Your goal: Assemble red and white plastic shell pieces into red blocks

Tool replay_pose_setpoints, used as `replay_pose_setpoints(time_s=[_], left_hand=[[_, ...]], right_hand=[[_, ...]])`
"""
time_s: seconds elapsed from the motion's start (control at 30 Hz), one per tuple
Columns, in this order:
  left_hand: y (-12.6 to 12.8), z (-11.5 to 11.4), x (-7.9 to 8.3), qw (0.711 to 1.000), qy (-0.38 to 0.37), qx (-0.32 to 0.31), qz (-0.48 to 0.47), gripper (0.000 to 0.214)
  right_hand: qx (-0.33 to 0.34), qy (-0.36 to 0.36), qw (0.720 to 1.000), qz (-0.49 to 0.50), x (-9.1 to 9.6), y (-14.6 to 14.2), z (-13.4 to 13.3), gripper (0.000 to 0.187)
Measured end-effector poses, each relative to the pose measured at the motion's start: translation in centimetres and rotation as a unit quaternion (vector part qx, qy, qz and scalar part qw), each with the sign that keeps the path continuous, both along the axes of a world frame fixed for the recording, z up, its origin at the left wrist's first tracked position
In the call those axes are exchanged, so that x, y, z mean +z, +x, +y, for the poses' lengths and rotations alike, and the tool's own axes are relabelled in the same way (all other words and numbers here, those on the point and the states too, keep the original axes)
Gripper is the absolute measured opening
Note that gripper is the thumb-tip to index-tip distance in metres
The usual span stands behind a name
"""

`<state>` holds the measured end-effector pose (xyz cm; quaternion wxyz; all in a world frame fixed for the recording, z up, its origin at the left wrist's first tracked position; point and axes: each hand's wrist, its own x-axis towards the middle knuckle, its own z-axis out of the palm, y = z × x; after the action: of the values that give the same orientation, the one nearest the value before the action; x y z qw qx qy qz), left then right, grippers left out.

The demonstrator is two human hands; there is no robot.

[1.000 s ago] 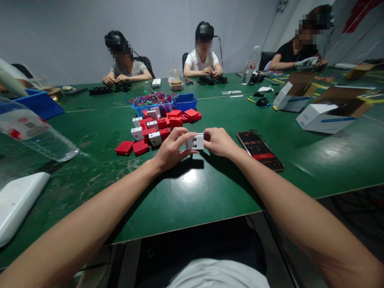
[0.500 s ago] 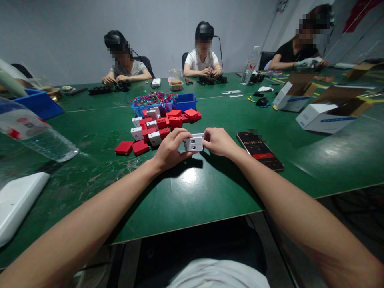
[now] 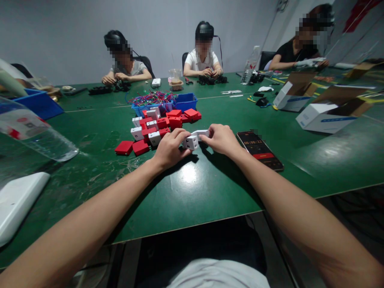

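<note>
My left hand (image 3: 171, 149) pinches a small white plastic box (image 3: 192, 143) with dark square openings, just above the table. Between the thumb and fingers of my right hand (image 3: 222, 138) is a flat white cover-like piece (image 3: 201, 133), angled away behind the box. Whether the two white parts still touch at their near ends I cannot tell. Beyond my left hand lies a pile of similar red boxes (image 3: 141, 148) and white boxes (image 3: 155, 138).
Behind the pile stand blue bins (image 3: 186, 103), one with tangled wires (image 3: 154, 98). A phone with a running timer (image 3: 259, 151) lies right of my right hand. A plastic bottle (image 3: 39, 130) and a white device (image 3: 21, 204) are at left, open cartons (image 3: 328, 114) at right. Three people sit opposite.
The white box was one compact body between both hands. My right hand has shifted slightly right, with the flat white piece swung out from the box, and the box has turned.
</note>
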<state>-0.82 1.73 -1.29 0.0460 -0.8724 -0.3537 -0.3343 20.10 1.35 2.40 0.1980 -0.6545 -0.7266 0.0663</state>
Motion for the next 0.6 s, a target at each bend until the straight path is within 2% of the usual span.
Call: replay_pose_setpoints(time_s=[0.1,0.33,0.6], left_hand=[[-0.15,0.19,-0.1,0.999,-0.042,0.017,-0.005,0.036],[-0.43,0.35,-0.09,0.996,-0.085,0.03,0.015,0.04],[-0.44,0.35,-0.06,0.994,-0.105,0.033,-0.003,0.04]], right_hand=[[-0.02,0.019,1.0,-0.003,0.16,0.0,-0.09,0.029],[-0.003,0.021,1.0,0.008,0.16,-0.19,-0.18,0.027],[0.079,-0.004,0.997,-0.018,-0.29,-0.17,0.07,0.017]])
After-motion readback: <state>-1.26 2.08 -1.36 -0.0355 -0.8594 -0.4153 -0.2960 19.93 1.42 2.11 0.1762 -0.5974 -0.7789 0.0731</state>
